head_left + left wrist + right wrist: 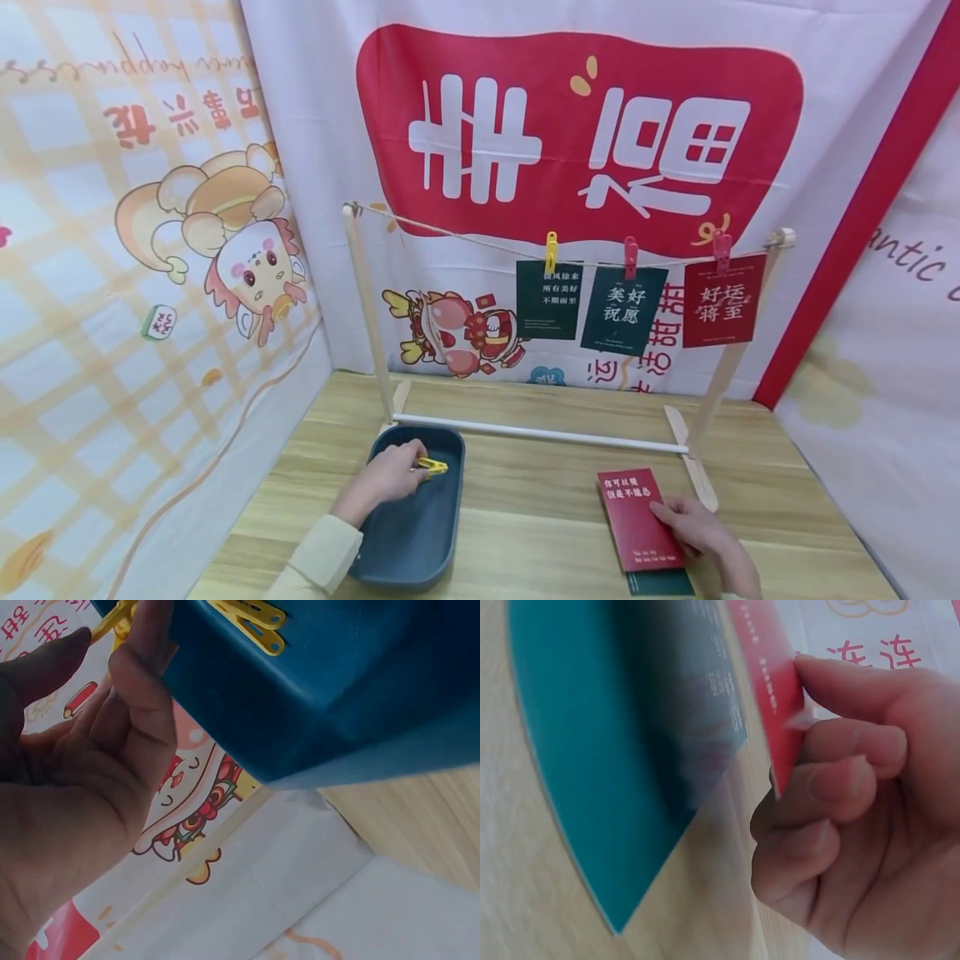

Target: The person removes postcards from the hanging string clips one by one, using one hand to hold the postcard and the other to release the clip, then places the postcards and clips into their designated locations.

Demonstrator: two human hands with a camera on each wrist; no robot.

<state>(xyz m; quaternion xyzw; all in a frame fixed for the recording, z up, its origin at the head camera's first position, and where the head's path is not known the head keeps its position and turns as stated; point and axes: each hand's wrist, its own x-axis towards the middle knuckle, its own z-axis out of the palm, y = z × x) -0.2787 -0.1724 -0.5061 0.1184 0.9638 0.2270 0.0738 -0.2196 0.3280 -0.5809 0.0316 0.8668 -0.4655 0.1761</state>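
Over the blue-grey tray (408, 537), my left hand (390, 475) pinches a yellow clothespin (118, 621) between thumb and fingers. Another yellow clothespin (253, 624) lies in the tray in the left wrist view. At the right, my right hand (693, 525) holds a red card (637, 521) with white writing by its right edge, thumb on the front. Below that card a dark green card (660, 582) shows partly, the rest hidden; in the right wrist view the green card (592, 765) stands beside the red one.
A wooden frame (367, 317) with a string (450, 237) stands behind. Two green cards (551, 321) (617, 333) and a red card (723, 329) hang from it by a yellow clothespin (552, 250) and two pink-red ones (631, 257) (722, 250). A white rod (540, 434) crosses the frame's base on the wooden table (525, 517).
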